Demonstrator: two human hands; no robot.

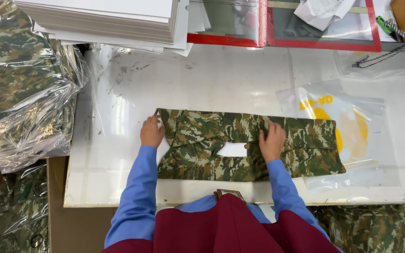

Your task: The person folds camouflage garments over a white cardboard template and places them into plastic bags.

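A folded camouflage garment [202, 140] lies flat across the white table [221, 79], with a white card showing through a gap at its middle. My left hand [151, 132] rests on the garment's left edge, fingers curled at the corner. My right hand [272, 139] presses flat on the cloth right of centre. The garment's right end lies over a clear plastic bag with yellow print [352, 126].
Bagged camouflage garments [19, 89] are piled at the left, with more below [15, 215] and at the lower right [371, 229]. A stack of white cards [108, 18] sits at the top left. Red-edged trays [324, 33] and a cord [385, 51] lie at the back.
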